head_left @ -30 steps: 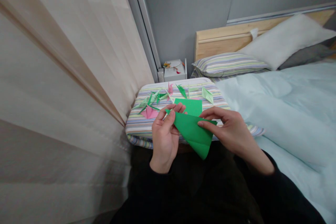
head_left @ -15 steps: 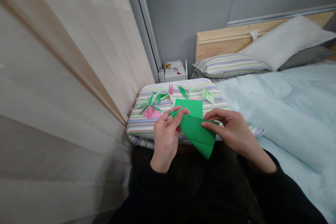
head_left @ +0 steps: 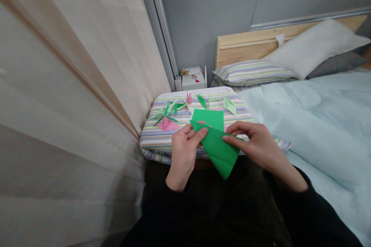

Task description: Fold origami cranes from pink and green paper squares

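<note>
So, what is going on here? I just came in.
A person holds a folded sheet of green origami paper with both hands. The thumb of the left hand presses its upper corner, and the fingers of the right hand grip its other side. Just beyond the hands, a striped cushion holds a flat green paper sheet, a pink paper crane and a pale green paper crane, among other folded pieces.

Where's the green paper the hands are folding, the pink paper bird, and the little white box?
folded green paper [head_left: 218,150], head view, middle of the sheet
pink origami crane [head_left: 168,124], head view, its body
white box [head_left: 193,81], head view, its front side
</note>
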Demonstrator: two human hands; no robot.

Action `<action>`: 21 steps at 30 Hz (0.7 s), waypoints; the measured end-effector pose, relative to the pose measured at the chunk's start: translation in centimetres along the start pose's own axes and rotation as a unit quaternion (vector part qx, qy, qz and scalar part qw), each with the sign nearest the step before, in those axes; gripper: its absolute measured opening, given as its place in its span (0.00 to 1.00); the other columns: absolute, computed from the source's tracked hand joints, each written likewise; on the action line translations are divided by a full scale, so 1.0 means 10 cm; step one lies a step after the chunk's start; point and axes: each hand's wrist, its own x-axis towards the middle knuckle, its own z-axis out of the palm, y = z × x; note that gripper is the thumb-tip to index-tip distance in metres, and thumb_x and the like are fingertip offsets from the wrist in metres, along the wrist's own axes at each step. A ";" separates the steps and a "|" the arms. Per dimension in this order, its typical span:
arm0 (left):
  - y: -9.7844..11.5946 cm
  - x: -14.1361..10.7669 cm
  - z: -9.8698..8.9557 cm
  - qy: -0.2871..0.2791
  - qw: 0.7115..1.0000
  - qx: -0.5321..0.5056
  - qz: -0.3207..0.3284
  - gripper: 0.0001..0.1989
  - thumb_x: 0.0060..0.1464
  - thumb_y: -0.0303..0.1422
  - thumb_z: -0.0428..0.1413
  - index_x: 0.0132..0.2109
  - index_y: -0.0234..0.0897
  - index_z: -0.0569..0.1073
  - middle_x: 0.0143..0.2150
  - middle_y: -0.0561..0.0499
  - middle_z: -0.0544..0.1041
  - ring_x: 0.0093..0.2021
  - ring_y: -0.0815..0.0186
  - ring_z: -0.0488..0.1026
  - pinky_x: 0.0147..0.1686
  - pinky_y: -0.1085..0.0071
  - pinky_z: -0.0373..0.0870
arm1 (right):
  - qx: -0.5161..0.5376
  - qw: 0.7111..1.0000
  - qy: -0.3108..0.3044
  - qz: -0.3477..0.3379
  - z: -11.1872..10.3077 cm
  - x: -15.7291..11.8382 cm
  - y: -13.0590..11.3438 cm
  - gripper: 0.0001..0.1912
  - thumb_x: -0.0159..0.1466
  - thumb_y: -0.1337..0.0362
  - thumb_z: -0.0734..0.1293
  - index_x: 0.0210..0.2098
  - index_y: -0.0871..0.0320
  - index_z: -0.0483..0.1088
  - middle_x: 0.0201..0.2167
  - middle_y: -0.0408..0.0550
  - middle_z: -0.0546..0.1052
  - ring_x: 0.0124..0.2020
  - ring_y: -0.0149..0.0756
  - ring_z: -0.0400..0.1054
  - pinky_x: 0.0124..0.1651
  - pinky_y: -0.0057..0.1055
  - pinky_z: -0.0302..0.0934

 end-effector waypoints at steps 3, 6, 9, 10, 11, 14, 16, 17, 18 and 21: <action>0.05 0.01 -0.01 -0.047 0.995 0.090 -0.004 0.28 0.46 0.36 0.71 0.54 0.34 0.76 0.22 0.57 0.75 0.21 0.71 0.70 0.25 0.75 0.68 | -0.039 0.999 -0.015 -0.021 0.00 0.04 -0.06 0.07 0.64 0.59 0.71 0.38 0.56 0.78 0.34 0.46 0.82 0.38 0.40 0.75 0.45 0.37 0.66; 0.11 -0.03 0.02 -0.093 0.979 0.180 -0.008 0.33 0.47 0.36 0.70 0.60 0.34 0.73 0.15 0.64 0.62 0.16 0.76 0.53 0.18 0.78 0.48 | -0.027 0.998 -0.014 -0.056 0.05 0.11 -0.13 0.08 0.61 0.59 0.74 0.38 0.56 0.79 0.34 0.46 0.81 0.39 0.41 0.74 0.46 0.37 0.64; 0.15 -0.08 0.06 -0.139 0.967 0.210 -0.031 0.37 0.48 0.35 0.69 0.65 0.35 0.69 0.17 0.63 0.65 0.18 0.76 0.51 0.20 0.76 0.44 | 0.005 0.997 -0.044 -0.061 0.11 0.15 -0.19 0.04 0.61 0.62 0.73 0.33 0.56 0.79 0.32 0.45 0.81 0.36 0.39 0.73 0.44 0.35 0.64; 0.16 -0.09 0.07 -0.150 0.965 0.213 -0.037 0.37 0.49 0.35 0.68 0.66 0.35 0.68 0.18 0.62 0.66 0.19 0.75 0.52 0.20 0.76 0.45 | 0.013 0.997 -0.051 -0.058 0.12 0.16 -0.20 0.05 0.61 0.62 0.73 0.31 0.56 0.78 0.30 0.44 0.80 0.35 0.38 0.73 0.43 0.35 0.64; 0.16 -0.10 0.07 -0.158 0.962 0.217 -0.041 0.37 0.50 0.35 0.67 0.66 0.35 0.68 0.18 0.61 0.67 0.19 0.75 0.52 0.20 0.76 0.45 | 0.019 0.997 -0.056 -0.055 0.13 0.16 -0.20 0.06 0.61 0.62 0.73 0.29 0.56 0.78 0.29 0.44 0.80 0.33 0.37 0.72 0.42 0.34 0.64; 0.16 -0.11 0.05 -0.176 0.955 0.232 -0.048 0.37 0.50 0.34 0.67 0.67 0.36 0.68 0.17 0.64 0.60 0.18 0.75 0.49 0.20 0.75 0.43 | 0.028 0.997 -0.049 -0.051 0.14 0.14 -0.20 0.09 0.61 0.63 0.73 0.25 0.56 0.76 0.25 0.42 0.78 0.31 0.35 0.70 0.39 0.33 0.63; 0.16 -0.11 0.04 -0.186 0.950 0.244 -0.051 0.37 0.50 0.33 0.67 0.66 0.37 0.67 0.16 0.65 0.56 0.18 0.75 0.48 0.20 0.75 0.42 | 0.028 0.998 -0.032 -0.049 0.14 0.12 -0.20 0.09 0.61 0.63 0.73 0.25 0.56 0.76 0.24 0.42 0.77 0.30 0.35 0.69 0.38 0.32 0.62; 0.16 -0.11 0.03 -0.191 0.948 0.249 -0.052 0.37 0.50 0.33 0.67 0.66 0.37 0.67 0.16 0.65 0.56 0.18 0.75 0.48 0.19 0.75 0.42 | 0.027 0.998 -0.022 -0.047 0.15 0.11 -0.20 0.09 0.61 0.64 0.73 0.24 0.56 0.76 0.24 0.42 0.77 0.29 0.34 0.69 0.37 0.32 0.61; 0.16 -0.11 0.03 -0.196 0.945 0.254 -0.055 0.36 0.51 0.34 0.67 0.66 0.38 0.67 0.17 0.64 0.57 0.18 0.74 0.48 0.19 0.75 0.43 | 0.026 0.999 -0.013 -0.044 0.15 0.10 -0.20 0.09 0.61 0.64 0.73 0.24 0.57 0.76 0.24 0.42 0.77 0.28 0.34 0.69 0.37 0.32 0.61; 0.17 -0.10 0.03 -0.201 0.941 0.266 -0.062 0.36 0.51 0.34 0.66 0.66 0.39 0.67 0.18 0.63 0.60 0.18 0.74 0.50 0.19 0.75 0.44 | 0.030 0.999 0.012 -0.037 0.18 0.09 -0.19 0.11 0.61 0.63 0.72 0.22 0.57 0.74 0.22 0.41 0.76 0.27 0.33 0.67 0.35 0.32 0.59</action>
